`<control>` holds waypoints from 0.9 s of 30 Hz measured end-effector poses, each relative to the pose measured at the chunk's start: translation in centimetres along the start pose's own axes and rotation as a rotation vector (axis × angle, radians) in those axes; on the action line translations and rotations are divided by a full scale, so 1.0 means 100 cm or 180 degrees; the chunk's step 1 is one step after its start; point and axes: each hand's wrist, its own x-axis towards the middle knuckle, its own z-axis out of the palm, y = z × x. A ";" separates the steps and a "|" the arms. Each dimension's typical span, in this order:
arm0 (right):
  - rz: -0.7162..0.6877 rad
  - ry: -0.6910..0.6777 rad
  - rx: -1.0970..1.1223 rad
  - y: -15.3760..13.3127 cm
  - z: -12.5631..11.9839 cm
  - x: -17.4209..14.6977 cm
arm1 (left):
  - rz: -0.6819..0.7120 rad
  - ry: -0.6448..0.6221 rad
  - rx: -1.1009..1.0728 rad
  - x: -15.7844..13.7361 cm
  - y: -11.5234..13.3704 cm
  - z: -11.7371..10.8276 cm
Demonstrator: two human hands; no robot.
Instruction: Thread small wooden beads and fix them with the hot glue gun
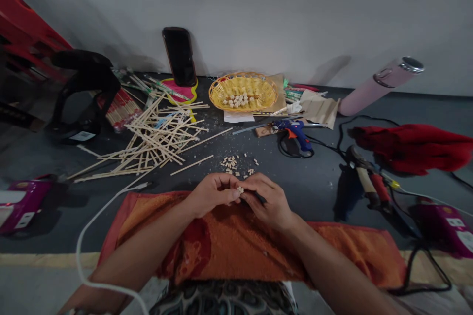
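Cluster (240, 190), one: being held above the towel (236, 251), left hand (212, 194) and right hand (271, 202) pinching it between fingers; completion unclear.
Bits (229, 162), loose: lying just beyond on the surface (310, 177), seemingly unjoined.
Basket (264, 89): holding similar clusters (239, 102), apparently done.
Sticks (164, 135), heaped: lying at left, looking uncut.

No wording can be read; the white label (83, 136) on the black strapped device (99, 82) at nine o'clock is too small. Pale labels (454, 224) on the purple boxes (439, 224), towards eight and four o'clock, are likewise illegible.
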 end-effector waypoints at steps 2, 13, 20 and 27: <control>-0.0014 0.0008 0.0012 0.001 0.000 0.000 | -0.0001 0.0005 0.0136 0.000 0.001 0.000; 0.0025 0.0039 0.0066 0.003 0.003 -0.001 | 0.0063 -0.0073 0.0371 -0.001 0.003 0.000; 0.0057 0.0065 0.0107 0.005 0.005 -0.003 | 0.0083 -0.0007 0.0367 -0.001 0.003 0.001; 0.0070 0.0042 0.0302 0.002 0.001 -0.001 | -0.0014 -0.0056 -0.0277 -0.002 0.006 0.003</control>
